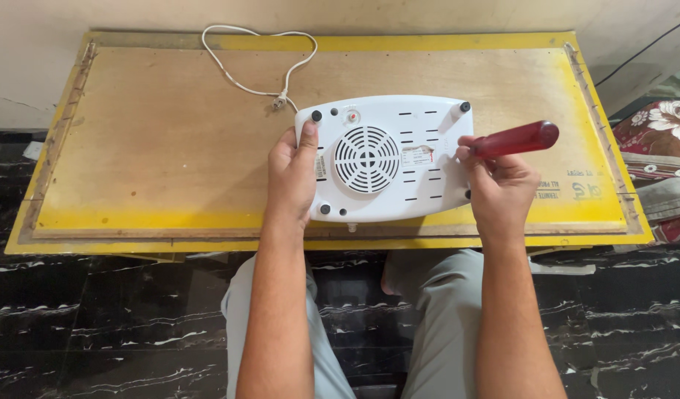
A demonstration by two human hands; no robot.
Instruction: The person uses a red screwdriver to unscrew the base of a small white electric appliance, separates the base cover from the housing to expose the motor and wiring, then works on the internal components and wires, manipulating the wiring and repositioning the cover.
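Observation:
A white appliance point(388, 159) lies upside down on a low wooden board table point(162, 140), showing a round vent grille, slots, black rubber feet and a sticker. My left hand point(293, 174) grips its left edge, thumb on the underside. My right hand point(499, 185) is closed around a screwdriver with a dark red handle point(517, 138), at the appliance's right edge. The screwdriver's shaft and tip are hidden by my fingers.
The appliance's white power cord point(260, 63) loops across the far part of the table. The table has a yellow border and stands against a pale wall. Black marbled floor lies below, and a floral cushion point(661, 137) sits at the right.

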